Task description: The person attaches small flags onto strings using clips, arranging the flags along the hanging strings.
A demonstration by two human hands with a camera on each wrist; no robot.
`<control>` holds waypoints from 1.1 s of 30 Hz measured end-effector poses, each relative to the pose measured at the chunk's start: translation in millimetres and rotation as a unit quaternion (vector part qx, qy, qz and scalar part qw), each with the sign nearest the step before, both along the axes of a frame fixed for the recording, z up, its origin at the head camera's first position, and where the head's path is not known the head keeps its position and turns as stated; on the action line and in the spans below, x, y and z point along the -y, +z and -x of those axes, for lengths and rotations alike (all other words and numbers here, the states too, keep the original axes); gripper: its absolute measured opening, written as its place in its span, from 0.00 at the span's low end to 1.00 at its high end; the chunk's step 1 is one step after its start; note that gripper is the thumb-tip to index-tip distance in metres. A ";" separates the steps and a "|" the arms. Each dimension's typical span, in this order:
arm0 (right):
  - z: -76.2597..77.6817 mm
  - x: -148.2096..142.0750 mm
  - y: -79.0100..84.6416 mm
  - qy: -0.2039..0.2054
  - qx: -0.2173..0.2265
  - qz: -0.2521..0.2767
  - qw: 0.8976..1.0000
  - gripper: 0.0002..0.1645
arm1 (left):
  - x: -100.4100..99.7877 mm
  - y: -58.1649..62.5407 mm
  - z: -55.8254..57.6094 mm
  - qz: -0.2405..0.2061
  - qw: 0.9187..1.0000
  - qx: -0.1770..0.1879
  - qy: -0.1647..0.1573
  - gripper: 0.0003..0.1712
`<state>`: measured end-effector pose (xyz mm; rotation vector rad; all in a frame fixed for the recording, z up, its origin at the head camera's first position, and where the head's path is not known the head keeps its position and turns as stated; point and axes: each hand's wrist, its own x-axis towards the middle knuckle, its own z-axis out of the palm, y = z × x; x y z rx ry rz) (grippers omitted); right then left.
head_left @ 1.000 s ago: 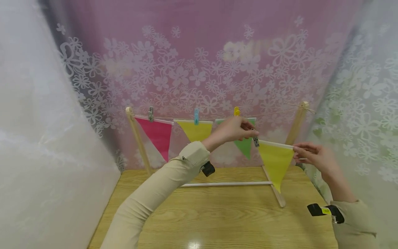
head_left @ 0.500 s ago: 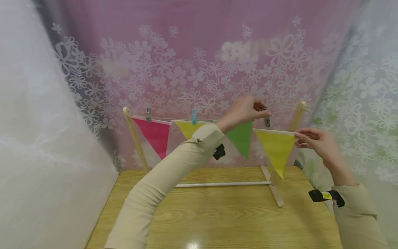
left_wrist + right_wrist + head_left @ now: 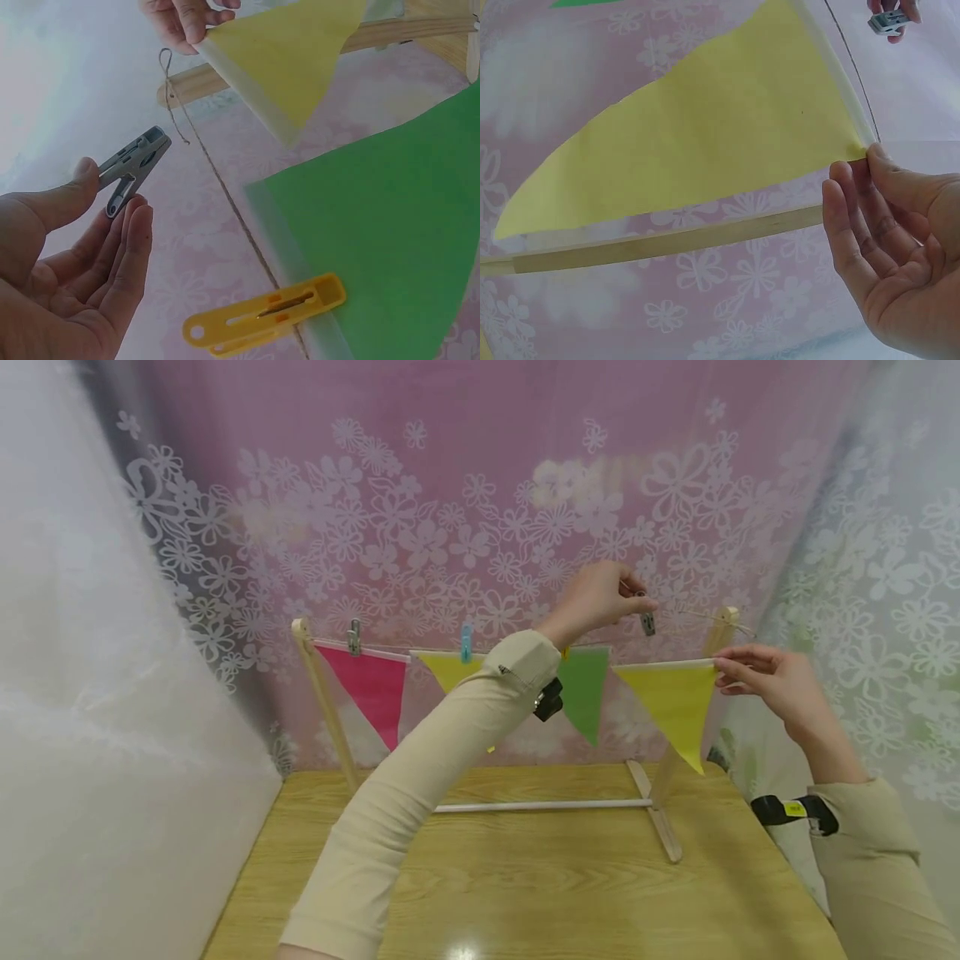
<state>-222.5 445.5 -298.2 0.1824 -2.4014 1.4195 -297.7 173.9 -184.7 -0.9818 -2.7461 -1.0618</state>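
Note:
My left hand [image 3: 600,602] pinches a grey clothespin [image 3: 135,166] by its handles, held above the string [image 3: 229,199] near the right part of the line. My right hand [image 3: 780,693] pinches the upper right corner of a yellow triangular pennant [image 3: 667,702], whose white top edge hangs just below the string. Left of it a green pennant [image 3: 588,689] is fixed to the string by a yellow clothespin [image 3: 262,313]. Farther left hang another yellow pennant [image 3: 442,670] under a blue clothespin [image 3: 467,644] and a red pennant [image 3: 375,685] under a grey clothespin [image 3: 355,637]. My left sleeve partly covers the middle pennants.
Wooden posts, left [image 3: 322,702] and right [image 3: 720,635], carry the string. A white rod [image 3: 547,807] runs low between them above the wood-grain table [image 3: 525,893]. A pink flowered curtain [image 3: 480,468] backs the table, with pale sheets at both sides.
Both hands have risen toward the string, the left one also going right with the grey clothespin. The yellow pennant has come up with my right hand, level with the others.

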 end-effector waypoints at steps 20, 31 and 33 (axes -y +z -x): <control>12.1 -2.0 7.4 0.004 0.002 0.020 1.000 0.13 | -32.0 4.3 17.0 0.051 0.998 0.003 0.036 0.11; 20.0 0.5 4.1 0.002 -0.001 0.029 1.000 0.14 | -42.9 -1.3 19.3 0.078 0.993 -0.030 0.077 0.14; 20.9 1.4 3.7 0.001 0.000 0.028 1.000 0.14 | -44.2 -2.2 19.5 0.080 0.993 -0.035 0.078 0.15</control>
